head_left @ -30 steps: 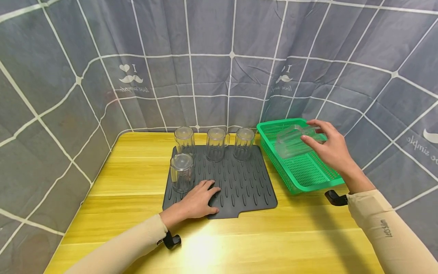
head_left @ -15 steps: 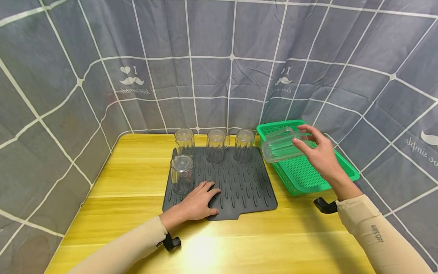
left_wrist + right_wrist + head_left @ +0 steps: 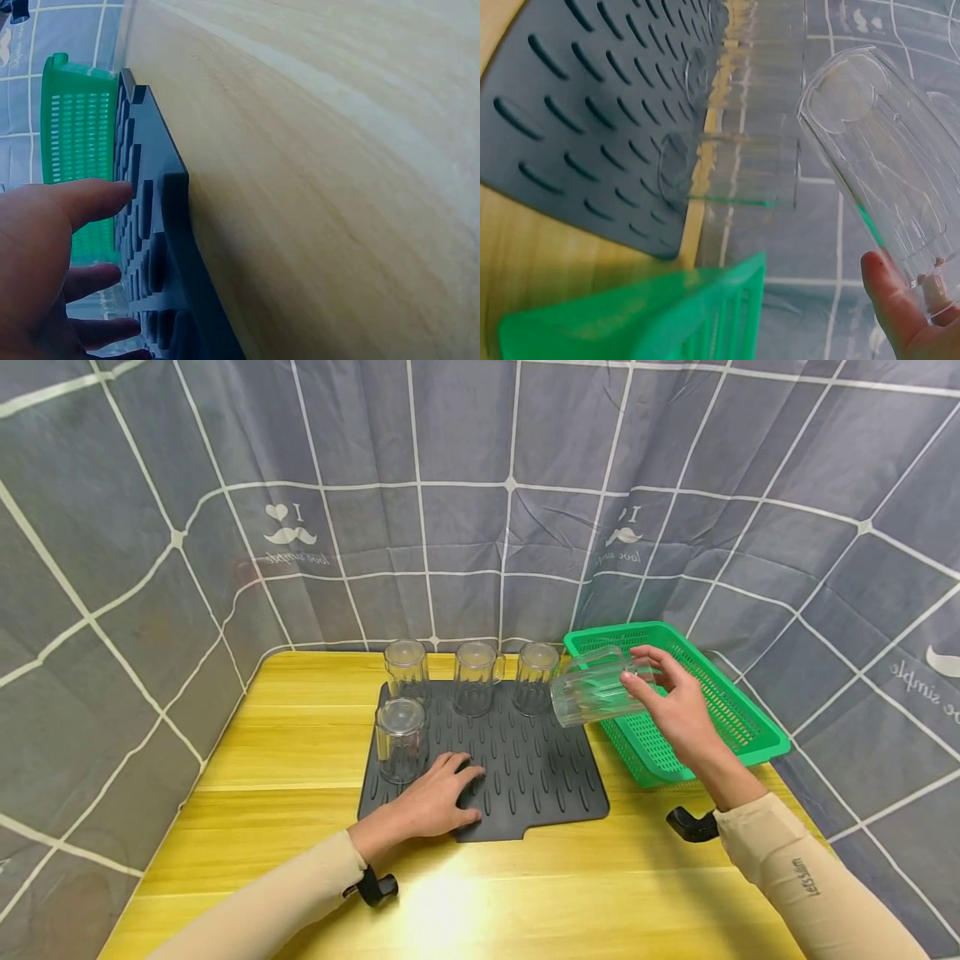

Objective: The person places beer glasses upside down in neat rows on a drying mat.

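My right hand [image 3: 675, 706] grips a clear glass mug [image 3: 592, 692] near its rim, thumb on the near side. The mug lies tilted on its side in the air, base pointing left, over the gap between the green basket and the dark ribbed mat [image 3: 517, 777]. In the right wrist view the mug [image 3: 877, 142] fills the right side. My left hand [image 3: 435, 797] rests on the mat's front left part, fingers spread and holding nothing. Upside down on the mat stand several glass mugs: three along the back [image 3: 474, 681] and one at the left [image 3: 400, 743], just beyond my left fingers.
A green plastic basket [image 3: 750, 714] with perforated walls stands right of the mat on the yellow wooden table [image 3: 300, 727]. Grey curtains [image 3: 465, 527] with white grid lines enclose the table at the back and sides.
My right hand has carried the glass mug left, out from over the basket toward the mat's right edge. My left hand and the standing mugs stay where they were.
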### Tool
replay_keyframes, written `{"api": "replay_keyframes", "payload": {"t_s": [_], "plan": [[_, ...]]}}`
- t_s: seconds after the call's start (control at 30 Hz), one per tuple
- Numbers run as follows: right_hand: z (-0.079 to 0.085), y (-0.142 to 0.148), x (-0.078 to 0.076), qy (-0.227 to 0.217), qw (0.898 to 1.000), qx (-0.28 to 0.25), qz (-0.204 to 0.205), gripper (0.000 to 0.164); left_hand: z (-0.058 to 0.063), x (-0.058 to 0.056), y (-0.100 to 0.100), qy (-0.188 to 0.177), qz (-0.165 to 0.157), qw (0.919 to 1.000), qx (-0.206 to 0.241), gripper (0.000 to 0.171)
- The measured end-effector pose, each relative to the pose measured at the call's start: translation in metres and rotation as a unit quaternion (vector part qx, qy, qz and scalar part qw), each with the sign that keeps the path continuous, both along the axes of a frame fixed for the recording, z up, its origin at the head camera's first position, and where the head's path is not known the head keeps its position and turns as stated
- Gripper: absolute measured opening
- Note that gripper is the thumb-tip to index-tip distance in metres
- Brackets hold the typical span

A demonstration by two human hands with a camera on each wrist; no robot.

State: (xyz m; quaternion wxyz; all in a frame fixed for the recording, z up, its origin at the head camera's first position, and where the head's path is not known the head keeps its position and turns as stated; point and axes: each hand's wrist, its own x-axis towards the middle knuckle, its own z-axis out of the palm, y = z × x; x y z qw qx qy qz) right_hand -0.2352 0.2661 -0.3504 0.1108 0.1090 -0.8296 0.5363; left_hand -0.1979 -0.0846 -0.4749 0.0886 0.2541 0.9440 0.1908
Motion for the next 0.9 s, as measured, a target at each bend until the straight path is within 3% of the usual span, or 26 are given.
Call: {"api": "replay_keyframes", "payload": {"t_s": [0.43, 0.9], "plan": [[-0.015, -0.024, 0.004, -0.033, 0.998, -0.040, 0.022, 0.050, 0.012, 0.000, 0.006, 0.000, 0.026, 0.9984, 0.051, 0.064], [-0.034, -0.041, 0.005, -0.069, 0.994, -0.079, 0.036, 0.049, 0.022, -0.001, 0.012, 0.021, 0.041, 0.9891, 0.140, 0.063]]}}
